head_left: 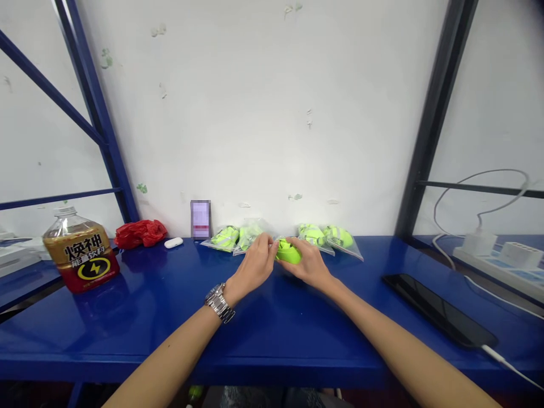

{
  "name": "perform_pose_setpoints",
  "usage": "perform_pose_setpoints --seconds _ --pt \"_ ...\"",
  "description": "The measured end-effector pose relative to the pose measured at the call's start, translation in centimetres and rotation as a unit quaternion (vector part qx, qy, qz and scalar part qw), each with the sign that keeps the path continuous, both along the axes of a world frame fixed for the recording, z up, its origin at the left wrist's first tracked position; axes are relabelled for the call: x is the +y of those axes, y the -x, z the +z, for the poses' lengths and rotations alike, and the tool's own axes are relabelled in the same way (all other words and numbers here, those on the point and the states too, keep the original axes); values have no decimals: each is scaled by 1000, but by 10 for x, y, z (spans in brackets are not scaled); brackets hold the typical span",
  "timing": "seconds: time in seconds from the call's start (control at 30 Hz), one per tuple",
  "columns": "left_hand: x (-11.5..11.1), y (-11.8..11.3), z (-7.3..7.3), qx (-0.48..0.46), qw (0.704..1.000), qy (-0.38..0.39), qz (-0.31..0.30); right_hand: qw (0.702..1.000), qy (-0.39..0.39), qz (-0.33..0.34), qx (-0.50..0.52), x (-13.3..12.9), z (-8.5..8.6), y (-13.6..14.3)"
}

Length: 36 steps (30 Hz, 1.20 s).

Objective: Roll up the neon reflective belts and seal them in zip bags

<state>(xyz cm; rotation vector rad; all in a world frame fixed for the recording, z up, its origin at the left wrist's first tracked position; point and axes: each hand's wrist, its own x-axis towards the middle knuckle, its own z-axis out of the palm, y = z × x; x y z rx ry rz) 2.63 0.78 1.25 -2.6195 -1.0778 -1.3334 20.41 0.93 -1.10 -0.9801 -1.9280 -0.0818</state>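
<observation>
A bright yellow-green folded bundle (pixel 289 252) is held just above the blue table (pixel 272 323), between my two hands. My right hand (pixel 309 262) wraps its fingers round the bundle's right side and top. At its left edge, my left hand (pixel 256 260) has its fingers closed in a pinch; what they grip is too small to make out. Behind my hands, clear bags with yellow-green bundles lie by the wall: two on the left (pixel 225 238) and two on the right (pixel 339 237). A metal watch is on my left wrist.
On the left stand a large drink bottle (pixel 87 252), a red plastic bag (pixel 141 233), a white case (pixel 174 242) and an upright phone (pixel 200 220). A black phone (pixel 440 309) with a cable lies right, near a power strip (pixel 505 263).
</observation>
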Motion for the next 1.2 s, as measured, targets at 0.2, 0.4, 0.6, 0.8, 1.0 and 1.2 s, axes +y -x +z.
perform_pose_setpoints --seconds 0.2,0.4,0.6,0.8,1.0,1.2 --pt "12 15 -2 95 995 14 -32 1000 1 20 1 -5 0 3" --pt "6 17 1 168 985 -47 15 999 40 5 3 -10 4 7" --pt "-6 1 -4 212 970 -114 31 996 83 -20 11 -7 2 10" --pt "-6 -1 -5 196 973 -107 62 998 51 -31 -37 -2 -4 10" --pt "-3 5 1 157 984 -57 60 993 84 66 -47 -6 2 5" --pt "-2 9 1 188 977 -68 74 982 168 87 5 0 8 2"
